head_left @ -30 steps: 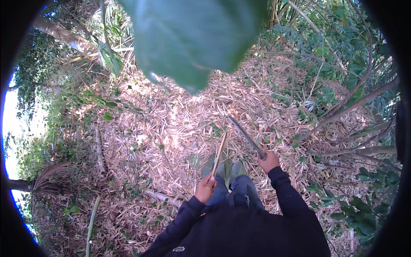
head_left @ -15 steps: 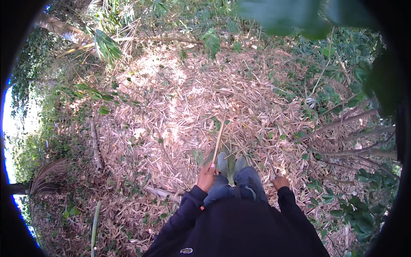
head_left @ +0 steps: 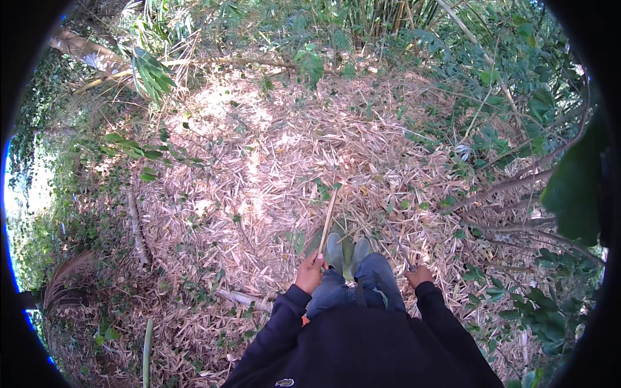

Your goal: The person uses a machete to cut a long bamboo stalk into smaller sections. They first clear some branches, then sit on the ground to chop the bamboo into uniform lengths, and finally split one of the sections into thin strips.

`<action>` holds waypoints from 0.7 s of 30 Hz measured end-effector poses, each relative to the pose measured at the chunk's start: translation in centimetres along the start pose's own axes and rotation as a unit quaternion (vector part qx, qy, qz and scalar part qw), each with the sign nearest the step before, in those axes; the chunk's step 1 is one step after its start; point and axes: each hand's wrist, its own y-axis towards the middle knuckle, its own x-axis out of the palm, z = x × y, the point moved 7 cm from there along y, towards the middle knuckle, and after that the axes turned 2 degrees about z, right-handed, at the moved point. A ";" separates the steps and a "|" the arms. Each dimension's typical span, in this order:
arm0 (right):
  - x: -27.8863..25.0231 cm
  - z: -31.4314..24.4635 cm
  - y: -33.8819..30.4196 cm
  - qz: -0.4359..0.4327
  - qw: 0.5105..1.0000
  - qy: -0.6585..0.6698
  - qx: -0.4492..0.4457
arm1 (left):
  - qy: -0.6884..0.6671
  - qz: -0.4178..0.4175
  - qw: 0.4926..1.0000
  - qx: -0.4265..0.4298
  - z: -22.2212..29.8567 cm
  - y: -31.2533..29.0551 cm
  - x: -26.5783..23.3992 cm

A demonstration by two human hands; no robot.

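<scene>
My left hand [head_left: 309, 273] is closed around the lower end of a tan wooden stick [head_left: 330, 213], thumb along it. The stick points forward and slightly right, past my boots. On the other side of my legs, my right hand [head_left: 419, 276] grips a long, thin, dark blade-like tool [head_left: 401, 244] that slants forward and left over the leaf litter. Its exact kind is hard to make out. Between the two hands are my jeans [head_left: 375, 275] and grey-green boots [head_left: 334, 249].
Dry leaf litter [head_left: 259, 161] covers the ground. Left lie a fallen branch [head_left: 137, 226] and a green stalk [head_left: 147, 352]; a pale log [head_left: 242, 298] is beside my left arm. Bare branches [head_left: 511, 187] and a large leaf [head_left: 576, 187] crowd the right. Bamboo stems [head_left: 381, 19] stand ahead.
The view has shifted slightly, bringing the bamboo stems into sight. Large blurred leaves at the upper right have gone from there; one now hangs at the right edge. Both hands keep their holds.
</scene>
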 end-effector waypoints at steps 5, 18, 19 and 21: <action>0.6 -1.5 -0.3 -0.026 0.995 0.099 0.020 | 0.001 -0.011 1.000 0.011 0.7 0.1 0.0; -0.8 -5.7 -2.2 -0.004 0.998 0.056 -0.036 | 0.151 -0.007 0.985 0.085 -0.6 1.2 -2.6; -1.3 -6.7 -2.5 0.000 0.996 0.064 -0.054 | 0.203 -0.006 0.973 0.114 -0.7 1.4 -2.7; -2.7 -9.3 -3.3 0.007 0.993 0.084 -0.087 | 0.281 -0.005 0.949 0.146 0.4 0.5 -1.9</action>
